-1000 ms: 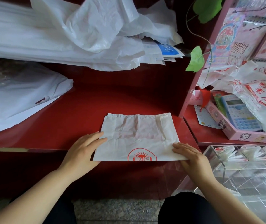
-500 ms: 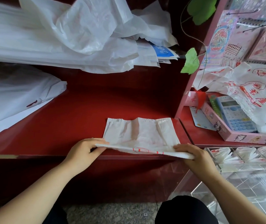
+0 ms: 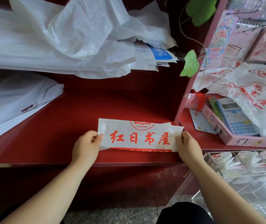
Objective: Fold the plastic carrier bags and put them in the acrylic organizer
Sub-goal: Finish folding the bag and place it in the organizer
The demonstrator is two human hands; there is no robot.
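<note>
a: nearest first. what's the grip?
b: both are on it. left hand [image 3: 87, 145] pinches the left short end of the folded bag [image 3: 138, 136], thumb on top, fingers curled under. right hand [image 3: 188, 146] does the same at the right end. neither is loose.
a: where's the bag sit?
b: at the front edge of the red counter [image 3: 96, 110], btwn the two hands. can't tell if it's flat on the top or lifted a bit. printed side up, red characters facing me.
a: axis?
b: long axis runs left-right, hand to hand. it's a wide strip, so it prob needs another fold across that axis before it fits a slot.
a: and the acrylic organizer [image 3: 207, 156]?
b: off to the right and lower than the counter, just beside the right forearm. so the right hand is the nearer one. some slots already hold tucked bags [image 3: 226, 160].
a: so the next move turns on that.
b: imo yes. bring the left end over to the right, then the right hand can take it down-right w/o crossing arms.
a: further back?
b: calculator [image 3: 235, 117] in a pink tray [image 3: 223, 133] right of the bag, w/ loose printed bags [image 3: 250, 94] beyond it, more to fold i'd guess. far side, a big heap of white plastic [image 3: 74, 38].
</note>
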